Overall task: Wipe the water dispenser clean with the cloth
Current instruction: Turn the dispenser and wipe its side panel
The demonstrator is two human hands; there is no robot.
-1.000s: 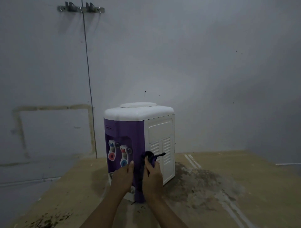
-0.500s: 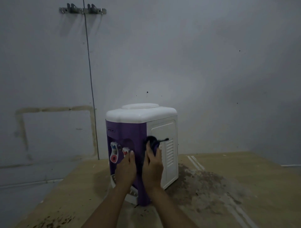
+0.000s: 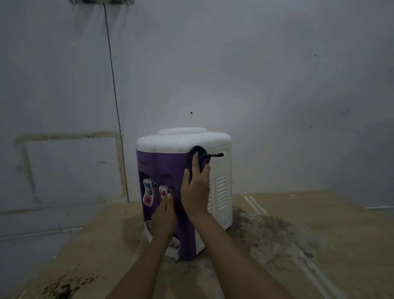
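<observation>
Both hands (image 3: 195, 190) higher than before

A stained, tan counter (image 3: 319, 224) meets a grey wall (image 3: 255, 64). A thin cable (image 3: 113, 85) runs down from a metal bracket (image 3: 102, 1).
</observation>
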